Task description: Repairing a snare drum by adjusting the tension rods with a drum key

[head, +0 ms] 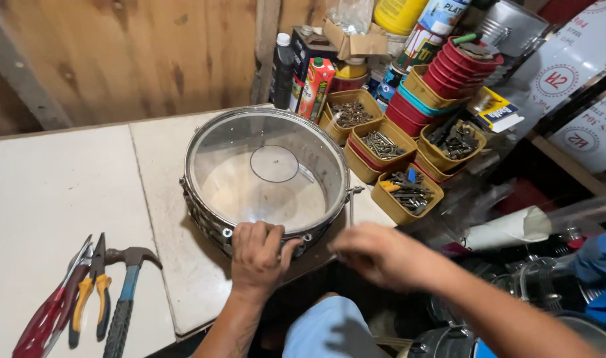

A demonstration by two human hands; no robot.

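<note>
A snare drum (266, 179) with a clear head and a metal rim lies flat near the front edge of a white table (57, 192). My left hand (258, 255) grips the drum's near rim, fingers curled over the hoop. My right hand (376, 255) is just right of the drum, blurred, fingers pinched on a thin metal rod (351, 209) that stands up beside the rim.
A claw hammer (125, 292), yellow-handled pliers (91, 292) and red-handled cutters (48, 311) lie at the table's front left. Yellow tubs of screws and bolts (395, 166), stacked red bowls (458, 69), bottles and cartons (309, 73) crowd the back right. A wooden wall stands behind.
</note>
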